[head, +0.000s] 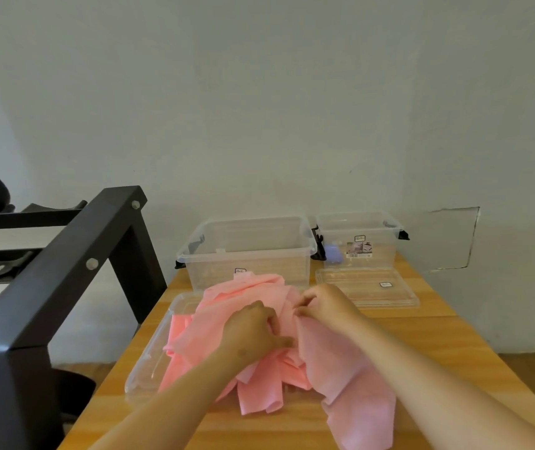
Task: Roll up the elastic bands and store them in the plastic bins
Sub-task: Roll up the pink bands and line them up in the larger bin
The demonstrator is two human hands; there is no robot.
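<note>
1. Left hand: was seen with fingers curled into the heap of pink elastic bands, gripping a fold of it.

2. Right hand: was held just beside the left hand, the two nearly touching. Its fingertips were pinched on the edge of one long pink band.

3. Heap of pink elastic bands: was found loose and unrolled, directly under and around the left hand. It was spread partly over a clear lid on that hand's outer side.

4. Long pink band: was draped from the right hand's pinch back along the underside of the right forearm, towards the near table edge.

5. Large clear plastic bin: was set open just beyond both hands, with the far edge of the heap against its front wall. No bands were seen inside.

6. Small clear plastic bin: was placed beyond the right hand and to its outer side, next to the large bin. A printed label was carried on its front, and a lavender item, too blurred to identify, was seen through its wall.

7. Second clear lid: was laid flat in front of the small bin, just past the right hand.

8. Wooden table: all of the above were borne on it.

9. Black metal frame: was stood well out beyond the left hand, off the table.
</note>
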